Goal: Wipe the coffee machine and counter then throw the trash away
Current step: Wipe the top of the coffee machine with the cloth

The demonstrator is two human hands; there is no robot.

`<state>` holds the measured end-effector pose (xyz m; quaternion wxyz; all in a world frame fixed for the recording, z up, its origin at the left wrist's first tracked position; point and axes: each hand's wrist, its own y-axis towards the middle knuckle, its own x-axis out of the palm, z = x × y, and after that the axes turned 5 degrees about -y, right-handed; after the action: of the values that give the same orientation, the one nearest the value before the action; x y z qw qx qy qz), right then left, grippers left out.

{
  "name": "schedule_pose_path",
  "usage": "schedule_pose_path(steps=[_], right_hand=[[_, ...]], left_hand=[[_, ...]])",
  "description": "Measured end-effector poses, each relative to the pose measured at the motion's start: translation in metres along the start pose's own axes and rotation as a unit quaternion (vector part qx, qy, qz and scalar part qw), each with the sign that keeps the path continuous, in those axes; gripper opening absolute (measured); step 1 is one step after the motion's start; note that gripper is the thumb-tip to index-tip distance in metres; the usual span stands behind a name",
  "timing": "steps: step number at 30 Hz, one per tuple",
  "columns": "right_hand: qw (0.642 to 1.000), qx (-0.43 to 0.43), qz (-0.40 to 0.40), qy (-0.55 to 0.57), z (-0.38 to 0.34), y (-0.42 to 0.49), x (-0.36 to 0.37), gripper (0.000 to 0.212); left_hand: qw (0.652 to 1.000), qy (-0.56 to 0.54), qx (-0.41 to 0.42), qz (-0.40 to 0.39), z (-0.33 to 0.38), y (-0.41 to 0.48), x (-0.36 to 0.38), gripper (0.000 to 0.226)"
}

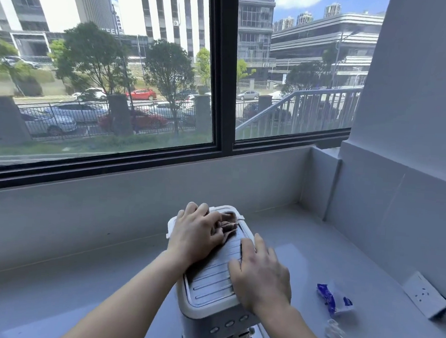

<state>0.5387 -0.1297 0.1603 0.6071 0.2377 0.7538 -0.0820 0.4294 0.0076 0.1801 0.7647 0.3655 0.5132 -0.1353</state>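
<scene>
A white coffee machine [210, 284] with a ribbed metal top stands on the pale grey counter [76, 285]. My left hand [197, 233] presses a crumpled brown cloth [228, 223] onto the far end of the machine's top. Resting flat on the near right part of the top is my right hand [260, 274], fingers spread, holding nothing. On the counter to the right lie a blue and white wrapper [333, 299] and a clear crumpled wrapper [335, 332].
A white wall socket [425, 295] sits low on the right wall. A large window with a dark frame [224, 89] runs behind the counter above a raised ledge. The counter ends in a corner at the back right.
</scene>
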Motion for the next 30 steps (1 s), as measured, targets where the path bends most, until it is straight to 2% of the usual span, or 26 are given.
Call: schedule_pose_path(steps=[4,10,14,17,22,25,27,30], right_hand=[[1.0,-0.003,0.002,0.005,0.002,0.001,0.002,0.046],[1.0,0.004,0.014,0.006,0.002,0.003,0.004,0.042],[1.0,0.004,0.015,0.006,0.002,0.003,0.006,0.042],[1.0,0.003,0.018,0.003,0.002,0.003,0.006,0.043],[1.0,0.009,0.013,0.006,0.001,0.002,0.005,0.041],[1.0,0.012,0.009,0.009,0.0,0.002,0.006,0.042],[1.0,0.013,0.011,0.011,0.001,0.002,0.006,0.043],[1.0,0.012,0.011,0.014,0.0,0.002,0.005,0.046]], left_hand=[[0.996,0.01,-0.058,0.061,-0.027,-0.016,0.003,0.024],[0.988,0.071,-0.138,0.021,-0.015,0.016,0.004,0.023],[0.991,0.053,-0.122,0.013,-0.007,0.026,0.016,0.023],[0.991,0.014,-0.13,0.001,0.0,0.038,0.02,0.033],[0.999,0.002,-0.024,-0.04,0.013,0.059,0.028,0.041],[0.997,0.017,0.003,-0.078,0.019,0.071,0.034,0.051],[0.997,0.005,-0.001,-0.083,0.02,0.079,0.035,0.044],[0.994,-0.032,-0.056,-0.084,0.008,0.089,0.031,0.03]])
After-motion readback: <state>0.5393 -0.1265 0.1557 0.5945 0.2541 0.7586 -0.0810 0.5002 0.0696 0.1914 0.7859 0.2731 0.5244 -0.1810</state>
